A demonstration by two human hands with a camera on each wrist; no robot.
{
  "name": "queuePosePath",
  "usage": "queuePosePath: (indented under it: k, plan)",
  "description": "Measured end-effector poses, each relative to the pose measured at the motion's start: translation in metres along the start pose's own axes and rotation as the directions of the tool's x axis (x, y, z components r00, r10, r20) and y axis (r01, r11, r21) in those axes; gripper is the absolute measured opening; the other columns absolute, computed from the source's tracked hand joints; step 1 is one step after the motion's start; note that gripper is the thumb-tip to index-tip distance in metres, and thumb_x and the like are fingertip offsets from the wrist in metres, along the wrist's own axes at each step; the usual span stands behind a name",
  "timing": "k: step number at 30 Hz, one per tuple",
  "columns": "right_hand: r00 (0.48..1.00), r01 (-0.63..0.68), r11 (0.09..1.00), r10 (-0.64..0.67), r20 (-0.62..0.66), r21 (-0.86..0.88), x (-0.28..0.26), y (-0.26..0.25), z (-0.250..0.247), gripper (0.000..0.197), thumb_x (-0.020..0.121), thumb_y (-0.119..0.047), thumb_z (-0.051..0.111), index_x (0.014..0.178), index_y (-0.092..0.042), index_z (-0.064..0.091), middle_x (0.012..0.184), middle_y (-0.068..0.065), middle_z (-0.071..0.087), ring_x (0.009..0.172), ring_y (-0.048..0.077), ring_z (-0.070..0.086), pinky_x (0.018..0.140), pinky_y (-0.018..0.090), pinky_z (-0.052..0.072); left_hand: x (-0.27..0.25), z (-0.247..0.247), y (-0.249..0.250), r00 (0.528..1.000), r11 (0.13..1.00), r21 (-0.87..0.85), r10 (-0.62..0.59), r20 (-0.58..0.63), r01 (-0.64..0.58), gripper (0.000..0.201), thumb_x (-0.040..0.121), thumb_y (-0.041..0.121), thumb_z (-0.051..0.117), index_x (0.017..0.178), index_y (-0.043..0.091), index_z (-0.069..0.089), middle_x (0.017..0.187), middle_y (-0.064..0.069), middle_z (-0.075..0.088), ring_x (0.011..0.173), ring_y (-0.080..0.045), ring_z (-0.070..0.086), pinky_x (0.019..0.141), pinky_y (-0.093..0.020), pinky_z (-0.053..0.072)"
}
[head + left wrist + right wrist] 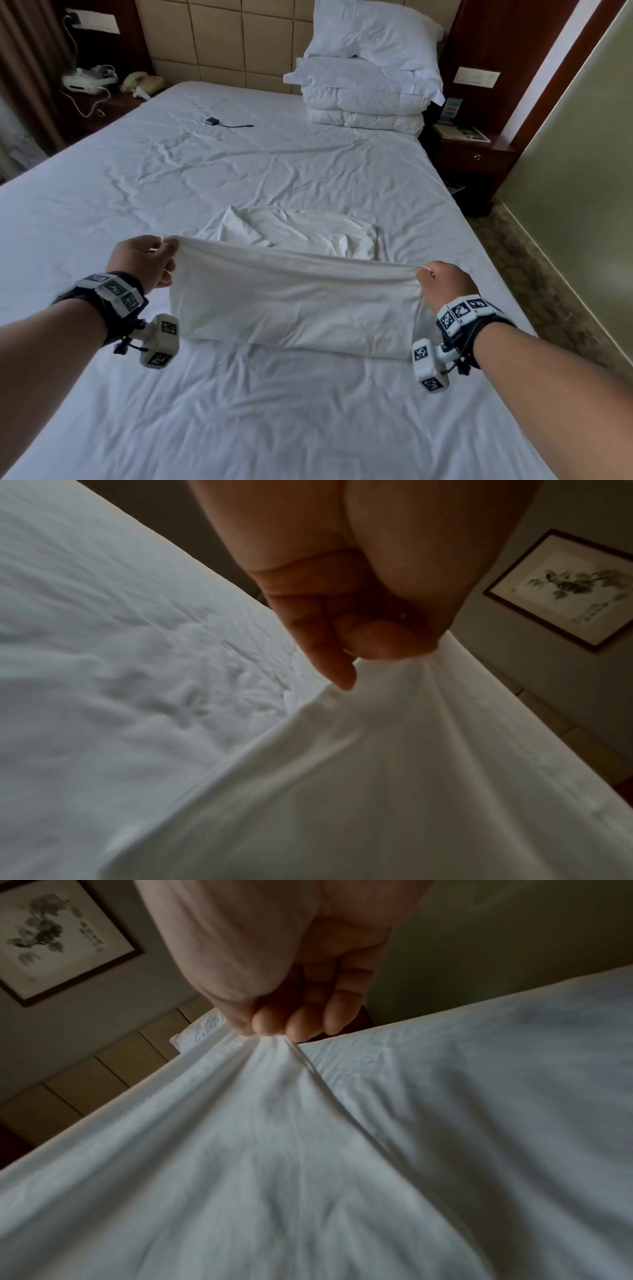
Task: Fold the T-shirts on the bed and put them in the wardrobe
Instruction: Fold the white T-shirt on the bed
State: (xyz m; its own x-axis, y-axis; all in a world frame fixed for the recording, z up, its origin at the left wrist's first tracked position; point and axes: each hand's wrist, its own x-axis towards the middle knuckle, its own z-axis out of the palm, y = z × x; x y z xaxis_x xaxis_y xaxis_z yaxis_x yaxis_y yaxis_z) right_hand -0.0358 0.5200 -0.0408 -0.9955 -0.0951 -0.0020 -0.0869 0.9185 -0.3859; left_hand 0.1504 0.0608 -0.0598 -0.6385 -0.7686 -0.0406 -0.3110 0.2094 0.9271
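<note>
— White cotton T-shirt (294, 301) raised off the bed (239, 411) by its near edge; how far along are we?

— Early, I'd judge. The left hand (144, 262) pinches one corner, the right hand (443, 282) pinches the other, and the cloth is stretched between them while its far part with the sleeves lies flat on the sheet.

— Any shirts folded already?

— None that I can see; it looks like the first lengthwise fold, though white on white makes that hard to tell. The wardrobe isn't in view, so the putting away is all left.
</note>
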Motion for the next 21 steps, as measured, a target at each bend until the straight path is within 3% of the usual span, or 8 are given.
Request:
queuePosePath:
  k: [3,9,13,15,17,19,21]
  plan:
    - [1.0,-0.031,0.998,0.031,0.001,0.058,0.031,-0.009,0.006,0.031,0.096,-0.035,0.049,0.08,-0.015,0.064,0.08,0.006,0.069,0.077,0.03,0.062,0.075,0.039,0.056,0.026,0.019,-0.001,1.0,1.0,0.018,-0.003,0.006,0.003,0.031,0.099,0.033,0.062,0.082,0.007,0.065,0.065,-0.013,0.062,0.048,-0.025,0.056,0.047,-0.028,0.059]
    - [0.995,-0.08,0.971,0.067,0.068,0.227,0.099,-0.017,0.026,0.032,0.092,-0.032,0.057,0.072,-0.009,0.067,0.065,0.006,0.07,0.068,0.031,0.068,0.071,0.042,0.06,0.078,0.052,-0.005,0.999,0.996,0.084,-0.013,0.03,0.011,0.034,0.1,0.033,0.059,0.078,0.007,0.065,0.067,-0.012,0.066,0.051,-0.025,0.06,0.058,-0.036,0.061]
    - [0.964,-0.183,0.906,0.089,0.252,0.381,0.134,-0.026,0.036,0.021,0.099,-0.019,0.059,0.085,-0.007,0.069,0.071,0.008,0.066,0.064,0.022,0.062,0.063,0.032,0.051,0.116,0.068,-0.008,0.999,0.993,0.118,-0.03,0.042,0.025,0.032,0.1,0.033,0.059,0.08,0.008,0.064,0.066,-0.011,0.065,0.051,-0.024,0.058,0.056,-0.036,0.061]
    - [0.958,-0.192,0.904,0.088,0.271,0.382,0.151,-0.031,0.041,0.02,0.099,-0.018,0.057,0.088,-0.006,0.068,0.071,0.008,0.063,0.065,0.022,0.059,0.06,0.03,0.047,0.137,0.074,-0.008,0.999,0.985,0.17,-0.021,0.039,0.014,0.034,0.098,0.034,0.061,0.081,0.006,0.066,0.064,-0.011,0.063,0.051,-0.024,0.057,0.049,-0.031,0.06]
    - [0.96,-0.184,0.912,0.085,0.268,0.366,0.171,-0.033,0.049,0.023,0.099,-0.018,0.056,0.081,-0.008,0.066,0.068,0.007,0.058,0.063,0.021,0.054,0.057,0.029,0.044,0.159,0.08,-0.007,1.0,0.978,0.208,-0.003,0.03,-0.003,0.034,0.096,0.036,0.064,0.083,0.005,0.068,0.066,-0.012,0.062,0.054,-0.026,0.058,0.045,-0.026,0.058]
    - [0.962,-0.18,0.923,0.094,0.255,0.34,0.194,-0.034,0.059,0.027,0.097,-0.023,0.059,0.074,-0.01,0.064,0.066,0.008,0.056,0.061,0.022,0.052,0.059,0.035,0.047,0.177,0.088,-0.008,1.0,0.966,0.257,0.023,0.02,-0.027,0.032,0.094,0.04,0.066,0.086,0.009,0.07,0.069,-0.009,0.063,0.061,-0.028,0.065,0.052,-0.031,0.061]
    - [0.969,-0.17,0.936,0.103,0.223,0.309,0.217,-0.033,0.07,0.03,0.094,-0.03,0.06,0.084,-0.004,0.07,0.074,0.016,0.062,0.07,0.029,0.058,0.074,0.048,0.056,0.193,0.1,-0.009,0.998,0.947,0.316,0.053,0.024,-0.058,0.032,0.093,0.045,0.065,0.087,0.014,0.071,0.067,-0.008,0.062,0.065,-0.029,0.069,0.062,-0.031,0.059]
